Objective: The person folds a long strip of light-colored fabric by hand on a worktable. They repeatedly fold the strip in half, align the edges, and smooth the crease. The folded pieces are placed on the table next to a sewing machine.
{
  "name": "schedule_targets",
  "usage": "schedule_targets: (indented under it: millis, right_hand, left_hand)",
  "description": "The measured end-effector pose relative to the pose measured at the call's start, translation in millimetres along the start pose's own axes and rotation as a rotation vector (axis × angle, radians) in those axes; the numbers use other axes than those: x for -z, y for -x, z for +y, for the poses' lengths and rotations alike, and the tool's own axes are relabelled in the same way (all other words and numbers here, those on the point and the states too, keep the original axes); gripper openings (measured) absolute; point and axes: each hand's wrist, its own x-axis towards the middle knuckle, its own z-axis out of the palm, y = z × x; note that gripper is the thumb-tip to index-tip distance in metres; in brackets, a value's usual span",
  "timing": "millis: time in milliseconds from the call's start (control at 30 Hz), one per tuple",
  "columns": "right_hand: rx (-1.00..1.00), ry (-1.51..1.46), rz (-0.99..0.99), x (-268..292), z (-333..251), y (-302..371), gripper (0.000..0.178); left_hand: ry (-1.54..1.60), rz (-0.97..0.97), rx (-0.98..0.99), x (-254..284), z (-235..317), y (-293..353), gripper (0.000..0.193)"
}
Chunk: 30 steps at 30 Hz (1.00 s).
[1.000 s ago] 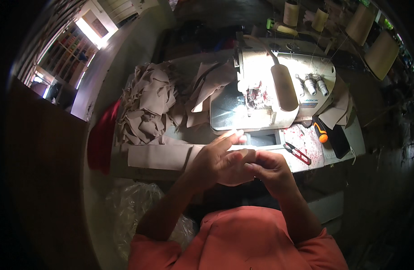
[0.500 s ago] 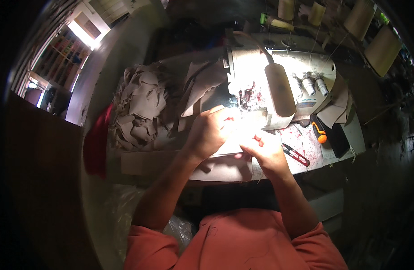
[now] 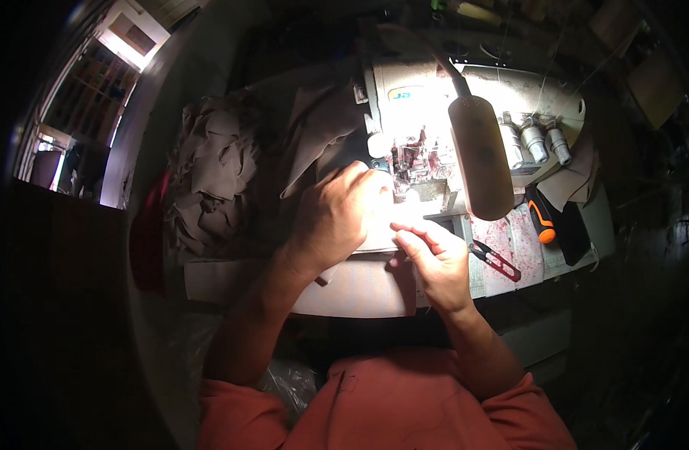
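A pale fabric piece (image 3: pixel 379 235) lies under bright light at the front of an overlock sewing machine (image 3: pixel 418 156). My left hand (image 3: pixel 334 219) is curled over its left part, with the fingertips lost in glare near the machine's needle area. Thumb and fingers of my right hand (image 3: pixel 440 264) pinch the piece's right edge. Another wide strip of pale fabric (image 3: pixel 359 289) lies along the table's front edge, below both hands.
A lamp (image 3: pixel 481 161) hangs over the machine. Left stands a heap of fabric pieces (image 3: pixel 213 169). Red thread snips (image 3: pixel 497 261), an orange-and-black handled tool (image 3: pixel 542 222) and a dark flat object (image 3: pixel 572 238) lie right. Folded fabric (image 3: pixel 314 139) lies behind my left hand.
The head view has shifted slightly. My left hand has turned flatter over the fabric, and my right thumb and fingers have come closer to the left hand at the fabric's edge.
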Motion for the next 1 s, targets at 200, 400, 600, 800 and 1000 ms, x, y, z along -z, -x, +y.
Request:
schedule_targets:
  millis: [200,400,600,800,1000]
  right_hand:
    - [0.032,0.083,0.021,0.1,1.7,-2.3,0.019]
    - [0.072,0.127,0.026,11.4,-0.6,5.5,0.020]
    - [-0.017,0.238,0.078,34.3,12.1,22.8,0.015]
    - [0.056,0.587,-0.018,28.1,8.4,23.8,0.010]
    - [0.530,0.741,-0.054,23.2,-2.9,33.5,0.018]
  left_hand:
    - [-0.132,0.095,-0.089,4.5,16.0,3.2,0.016]
    - [0.012,-0.048,0.098,1.9,-8.1,2.1,0.029]
    - [-0.821,-0.139,-0.220,-14.9,-93.0,-28.2,0.039]
    - [-0.245,-0.172,0.607,33.3,-58.4,-47.1,0.029]
    - [0.135,-0.012,-0.064,20.1,48.3,60.3,0.023]
